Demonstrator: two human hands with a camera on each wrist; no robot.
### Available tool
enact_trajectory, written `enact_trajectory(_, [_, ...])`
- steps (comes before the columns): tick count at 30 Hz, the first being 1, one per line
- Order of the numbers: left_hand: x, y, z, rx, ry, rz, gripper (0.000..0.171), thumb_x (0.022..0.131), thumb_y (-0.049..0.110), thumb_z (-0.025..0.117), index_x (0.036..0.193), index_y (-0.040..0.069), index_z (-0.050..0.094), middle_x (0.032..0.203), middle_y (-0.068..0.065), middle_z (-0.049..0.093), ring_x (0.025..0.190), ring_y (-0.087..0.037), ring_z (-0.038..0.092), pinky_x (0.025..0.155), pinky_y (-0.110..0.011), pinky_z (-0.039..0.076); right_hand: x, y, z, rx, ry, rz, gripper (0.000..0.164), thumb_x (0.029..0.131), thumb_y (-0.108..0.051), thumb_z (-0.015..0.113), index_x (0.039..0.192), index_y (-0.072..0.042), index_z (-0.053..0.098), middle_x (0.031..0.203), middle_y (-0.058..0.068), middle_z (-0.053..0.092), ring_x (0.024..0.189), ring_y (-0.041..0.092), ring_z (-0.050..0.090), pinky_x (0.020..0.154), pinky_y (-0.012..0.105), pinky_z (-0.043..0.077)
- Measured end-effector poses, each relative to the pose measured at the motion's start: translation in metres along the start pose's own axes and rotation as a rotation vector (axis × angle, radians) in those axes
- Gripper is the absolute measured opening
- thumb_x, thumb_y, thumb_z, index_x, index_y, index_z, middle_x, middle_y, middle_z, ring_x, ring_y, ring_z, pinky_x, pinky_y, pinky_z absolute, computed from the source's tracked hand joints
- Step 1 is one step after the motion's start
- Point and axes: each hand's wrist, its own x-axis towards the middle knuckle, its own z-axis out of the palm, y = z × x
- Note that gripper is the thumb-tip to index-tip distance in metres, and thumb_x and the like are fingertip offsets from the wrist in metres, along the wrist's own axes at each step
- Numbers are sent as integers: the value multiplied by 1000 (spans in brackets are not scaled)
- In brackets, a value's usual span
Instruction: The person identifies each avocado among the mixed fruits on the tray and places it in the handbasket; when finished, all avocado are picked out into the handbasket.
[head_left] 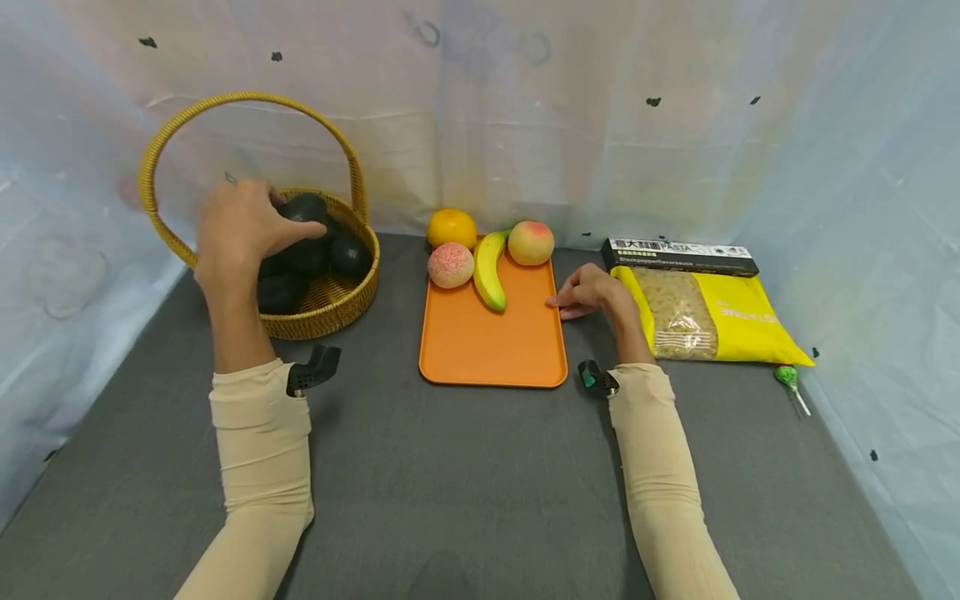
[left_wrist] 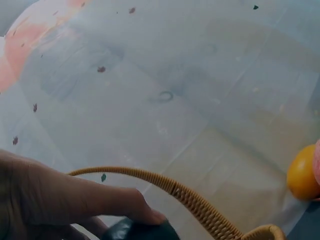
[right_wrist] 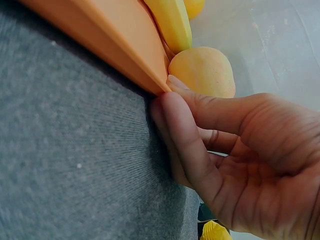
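Note:
Over the wicker basket at the left, my left hand holds a dark avocado between thumb and fingers. In the left wrist view the thumb presses on this dark green avocado; most of it is out of frame. Several more dark avocados lie in the basket. My right hand pinches the right rim of the orange tray, thumb on top, as the right wrist view shows. At the tray's far end lie a banana, an orange, a speckled pink peach and a yellow-red peach.
Right of the tray lie a yellow pasta bag and a dark pasta box behind it. A green lollipop lies by the right edge. The basket's tall handle arches above my left hand. Pale sheeting stands behind the grey table.

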Motion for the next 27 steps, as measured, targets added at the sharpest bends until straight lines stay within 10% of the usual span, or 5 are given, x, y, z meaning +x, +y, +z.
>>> enact_trajectory(4, [5,-9,0,-21,-110,29,65,87,58,77,108,-4,69,78,-19,69,62,-28,64,52,-37,50,-2,-1,0,-5,3,-4,26,93,-19,80,107,2,73,79,2,72,67,10,75,72,26,63])
enact_trajectory(13, [20,-13,13,68,-377,61,80,88,52,79,141,-5,60,131,-31,65,84,-35,71,65,-39,57,-5,0,2,4,3,-15,24,94,-19,80,105,2,74,77,2,72,67,10,74,71,25,63])
enact_trajectory(20, [23,-10,28,95,-512,5,42,86,51,83,93,11,74,102,-17,74,100,-35,68,78,-44,56,-2,2,2,-1,-6,-17,23,94,-19,79,104,1,75,76,1,72,66,9,75,70,24,63])
enact_trajectory(27, [21,-7,33,64,-531,-31,35,88,46,84,83,15,69,110,-18,76,107,-36,68,86,-50,55,-2,2,3,-2,1,-17,24,94,-19,79,106,2,74,76,1,72,66,9,74,70,24,63])
